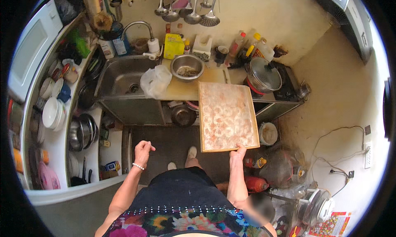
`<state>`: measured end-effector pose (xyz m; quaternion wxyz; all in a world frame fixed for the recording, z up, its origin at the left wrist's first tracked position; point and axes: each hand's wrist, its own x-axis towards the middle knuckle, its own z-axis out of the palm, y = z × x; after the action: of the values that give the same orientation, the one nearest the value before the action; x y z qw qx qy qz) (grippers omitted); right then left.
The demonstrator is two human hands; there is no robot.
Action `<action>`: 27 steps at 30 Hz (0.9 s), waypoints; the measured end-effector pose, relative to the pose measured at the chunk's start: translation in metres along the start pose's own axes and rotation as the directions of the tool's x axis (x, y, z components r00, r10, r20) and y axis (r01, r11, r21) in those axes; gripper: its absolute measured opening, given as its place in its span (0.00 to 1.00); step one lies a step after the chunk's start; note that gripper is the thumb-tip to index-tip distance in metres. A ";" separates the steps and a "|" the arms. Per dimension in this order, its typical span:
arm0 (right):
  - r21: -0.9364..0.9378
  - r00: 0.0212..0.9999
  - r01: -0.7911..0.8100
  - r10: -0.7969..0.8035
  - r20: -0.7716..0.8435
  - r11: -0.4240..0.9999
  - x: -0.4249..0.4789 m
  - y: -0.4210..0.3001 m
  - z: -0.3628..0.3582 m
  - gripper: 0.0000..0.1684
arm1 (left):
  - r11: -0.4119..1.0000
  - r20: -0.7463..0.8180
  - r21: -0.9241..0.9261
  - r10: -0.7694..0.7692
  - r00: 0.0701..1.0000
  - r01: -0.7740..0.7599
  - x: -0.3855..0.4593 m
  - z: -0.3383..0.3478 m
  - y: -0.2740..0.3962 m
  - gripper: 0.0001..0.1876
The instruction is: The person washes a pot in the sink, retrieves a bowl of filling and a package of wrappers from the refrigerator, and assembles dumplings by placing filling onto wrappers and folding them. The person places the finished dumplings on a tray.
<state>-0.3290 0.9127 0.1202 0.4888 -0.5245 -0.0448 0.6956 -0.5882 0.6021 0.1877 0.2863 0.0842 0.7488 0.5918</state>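
My right hand (pixel 237 151) grips the near edge of a rectangular wooden-rimmed tray (pixel 228 116), its surface dusted with pale powder in round marks. The tray's far end reaches over the front of the counter, beside a chopping board (pixel 182 90). My left hand (pixel 143 150), a beaded bracelet on its wrist, hangs over the floor with fingers curled and holds nothing visible. Beyond it, a white plastic bag (pixel 156 81) lies between the sink (pixel 116 73) and a steel bowl (pixel 187 67) with dark bits inside.
At the right of the counter a lidded glass-topped pot (pixel 264 74) stands on the stove (pixel 287 82). Open shelves with bowls (pixel 52 113) line the left. A white bucket (pixel 268 133) and a red container (pixel 256 184) stand on the right. Ladles (pixel 193 18) hang from the wall.
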 end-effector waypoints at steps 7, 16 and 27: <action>-0.016 0.990 -0.083 0.081 -0.111 0.996 0.054 0.010 0.058 0.25 | 0.991 0.040 -0.023 -0.130 0.991 0.131 0.079 0.041 0.038 0.08; -0.022 0.995 -0.086 0.085 -0.049 0.996 0.105 0.009 0.117 0.27 | 0.908 0.160 -0.108 -0.386 0.909 0.405 0.211 0.142 0.090 0.15; -0.022 0.995 -0.097 0.097 -0.007 0.995 0.151 0.029 0.166 0.25 | 0.765 -0.053 -0.367 -0.586 0.809 0.530 0.335 0.192 0.076 0.13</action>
<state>-0.4712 1.0818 0.0740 0.4485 -0.5336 -0.0257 0.7165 -0.7782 0.9409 0.1222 0.3967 -0.2420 0.6488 0.6027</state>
